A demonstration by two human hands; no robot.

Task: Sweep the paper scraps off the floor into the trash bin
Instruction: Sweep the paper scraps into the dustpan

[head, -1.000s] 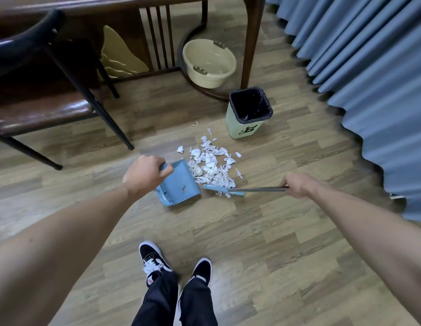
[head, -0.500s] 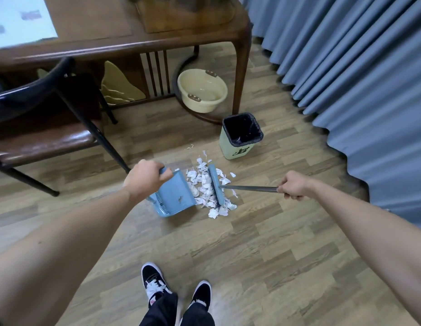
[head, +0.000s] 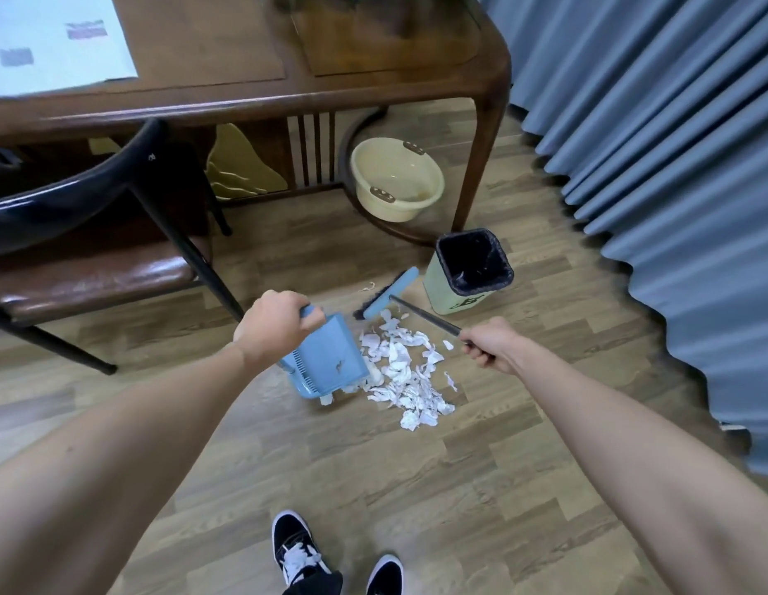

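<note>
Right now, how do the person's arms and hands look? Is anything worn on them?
Both forearms are bare up to the picture's edge, so no sleeves show. The left hand and the right hand wear no gloves. I see no watch, ring or bracelet on either wrist or on the visible fingers.

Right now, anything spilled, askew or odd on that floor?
Yes. Torn paper scraps lie heaped on the floor beside the blue dustpan, a few under its edge. One stray scrap sits apart, beyond the brush head. The trash bin stands upright, nothing tipped.
</note>
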